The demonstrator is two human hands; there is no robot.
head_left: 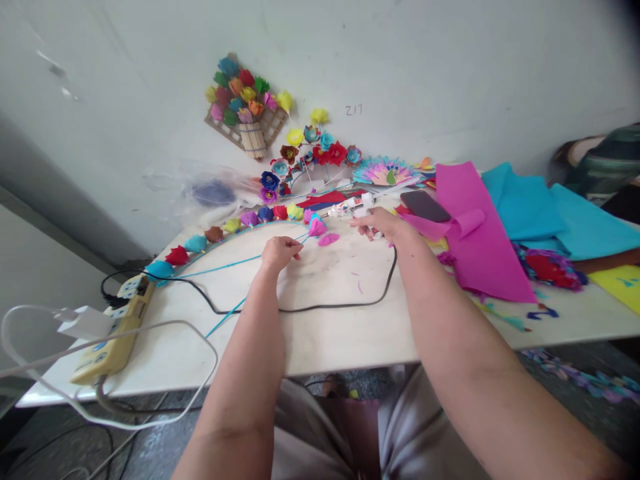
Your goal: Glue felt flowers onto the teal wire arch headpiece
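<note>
My left hand (283, 253) is closed in a pinch on a thin blue stem (227, 319), which runs under my forearm. At its far end sits a pink paper flower (317, 227) with blue beneath it. My right hand (377, 223) is wrapped around the handle of a white patterned glue gun (347, 205), whose nozzle points left toward the flower. A loose pink petal (329, 239) lies on the table between my hands. Beyond the left hand curves a garland of colourful paper flowers (231, 225). My fingers hide part of the stem and the gun's handle.
The black cord (330, 307) crosses the table to a power strip (117, 337) at left, beside a white charger (87, 323). On the right lie a phone (425, 205), pink crepe paper (483, 233) and blue paper (525, 200). Paper flowers (335, 153) stand by the wall.
</note>
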